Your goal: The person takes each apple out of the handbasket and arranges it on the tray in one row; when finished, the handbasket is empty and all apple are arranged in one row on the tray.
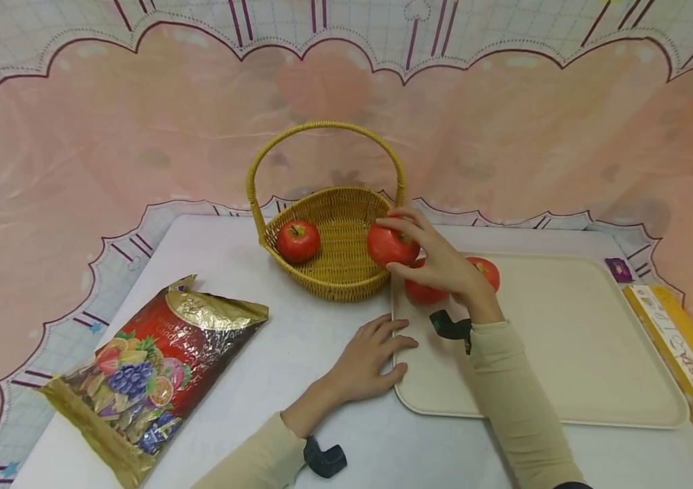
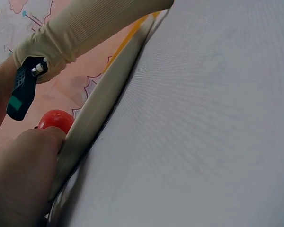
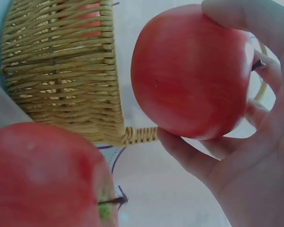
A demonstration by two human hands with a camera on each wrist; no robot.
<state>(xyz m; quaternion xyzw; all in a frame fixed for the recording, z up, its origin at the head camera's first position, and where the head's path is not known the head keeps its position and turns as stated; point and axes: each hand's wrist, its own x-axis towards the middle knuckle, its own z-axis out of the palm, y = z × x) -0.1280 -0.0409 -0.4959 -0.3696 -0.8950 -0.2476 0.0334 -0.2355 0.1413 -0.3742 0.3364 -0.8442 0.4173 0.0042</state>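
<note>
In the head view my right hand grips a red apple by its sides, over the right rim of a yellow wicker basket. The right wrist view shows this apple between thumb and fingers, its stem toward the palm. One red apple sits inside the basket at its left end. Two more, a nearer apple and a farther apple, lie on the beige tray, partly hidden by my right hand. My left hand rests with fingers spread at the tray's left edge.
A red and gold candy bag lies at the left of the white table. A yellow pasta box lies along the tray's right side, with a small purple packet beyond it. The basket's tall handle arches upward.
</note>
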